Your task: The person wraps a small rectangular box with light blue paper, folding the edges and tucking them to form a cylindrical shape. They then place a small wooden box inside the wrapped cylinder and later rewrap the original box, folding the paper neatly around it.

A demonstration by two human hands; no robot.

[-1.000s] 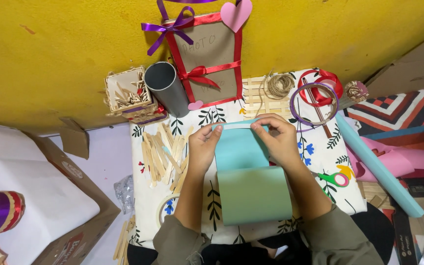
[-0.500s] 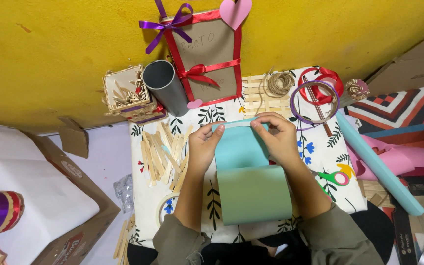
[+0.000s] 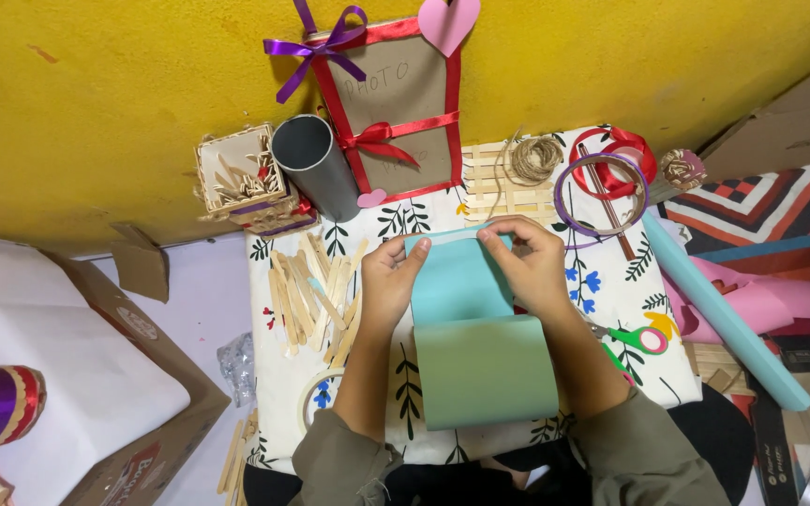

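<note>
1. A sheet of light blue-green paper is seen at the middle of the view, lying on a white cloth with a leaf and flower print; its near part curls up into a smooth flap, and its far edge is folded over.
2. The far edge is pinched by both hands: the left hand grips the corner at 11 o'clock of the sheet, the right hand the corner at 1 o'clock, fingers curled onto the fold.
3. At 9 o'clock of the sheet a heap of flat wooden sticks is spread on the cloth; at 7 o'clock a roll of tape is partly covered by the left forearm.
4. At 12 o'clock a cardboard frame edged in red ribbon leans on the yellow wall, with a grey tube and a small stick-built box beside it.
5. At 1 to 2 o'clock a coil of twine and ribbon spools are laid; at 3 o'clock scissors and a long blue paper roll are seen.
6. The near edge of the sheet is possibly resting against the lap; this cannot be told, as the sleeves hide it.
</note>
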